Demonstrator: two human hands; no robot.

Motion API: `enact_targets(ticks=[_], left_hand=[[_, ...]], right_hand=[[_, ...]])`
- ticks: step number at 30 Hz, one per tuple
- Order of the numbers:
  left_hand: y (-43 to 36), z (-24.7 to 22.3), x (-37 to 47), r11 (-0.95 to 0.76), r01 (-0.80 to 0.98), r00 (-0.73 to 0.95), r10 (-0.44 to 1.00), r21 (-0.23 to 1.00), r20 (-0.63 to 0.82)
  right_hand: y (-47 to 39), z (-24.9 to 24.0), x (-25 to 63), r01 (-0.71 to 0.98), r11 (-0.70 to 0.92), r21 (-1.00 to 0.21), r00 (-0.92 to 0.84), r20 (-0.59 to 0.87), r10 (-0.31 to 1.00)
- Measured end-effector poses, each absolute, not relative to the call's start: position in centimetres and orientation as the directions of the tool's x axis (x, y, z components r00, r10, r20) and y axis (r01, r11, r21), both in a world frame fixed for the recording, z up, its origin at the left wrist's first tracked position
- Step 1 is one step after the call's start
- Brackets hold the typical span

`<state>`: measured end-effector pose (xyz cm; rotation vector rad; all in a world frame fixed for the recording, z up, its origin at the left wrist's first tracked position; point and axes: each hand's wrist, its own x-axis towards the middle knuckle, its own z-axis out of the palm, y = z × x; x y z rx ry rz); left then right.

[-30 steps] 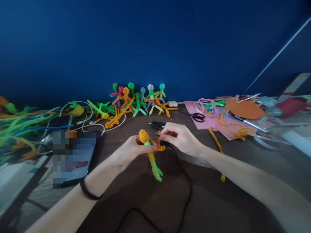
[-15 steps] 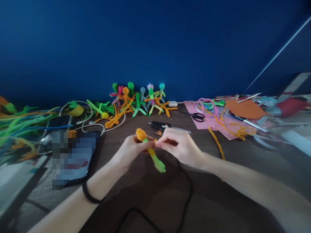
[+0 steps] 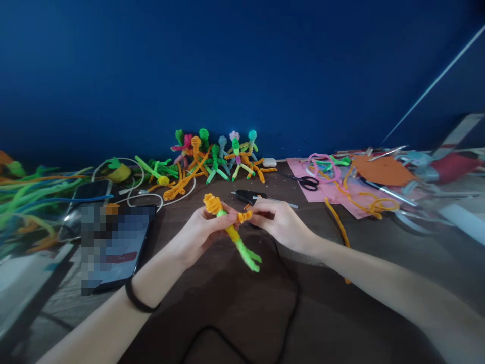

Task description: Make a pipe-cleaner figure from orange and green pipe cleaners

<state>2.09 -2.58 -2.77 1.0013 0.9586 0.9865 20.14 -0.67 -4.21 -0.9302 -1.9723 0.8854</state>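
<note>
A pipe-cleaner figure [image 3: 232,231] with a coiled orange head, a yellow middle and light green legs is pinched in my left hand [image 3: 197,230]. It tilts, head to the upper left and legs to the lower right. From its side an orange coiled pipe-cleaner arm [image 3: 244,217] sticks out between my two hands. My right hand [image 3: 282,222] is closed with its fingertips on the end of that arm. Just behind my right hand lies a black glue gun [image 3: 248,196], partly covered by it.
Several finished pipe-cleaner figures [image 3: 215,159] stand by the blue wall. Scissors [image 3: 308,183] lie on pink paper [image 3: 297,172] at right, near an orange pipe cleaner [image 3: 339,222]. A phone [image 3: 125,253] is at left; a black cord [image 3: 291,303] crosses the table in front.
The figure has shifted slightly left and turned, so its legs now look split apart. More of the coiled orange arm shows between my fingers.
</note>
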Motion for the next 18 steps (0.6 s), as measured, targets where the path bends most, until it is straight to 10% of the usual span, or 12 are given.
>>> enact_targets(ticks=[10, 18], left_hand=[[-2.3, -2.0, 1.9, 0.116, 0.211, 0.337, 0.923, 0.971, -0.184], [-2.0, -2.1, 1.9, 0.068, 0.212, 0.147, 0.984, 0.975, -0.100]], right_hand=[[-1.0, -4.0, 20.1, 0.363, 0.572, -0.735, -0.421, 0.419, 0.805], [-1.7, -3.3, 19.9, 0.354, 0.574, -0.739, -0.371, 0.452, 0.811]])
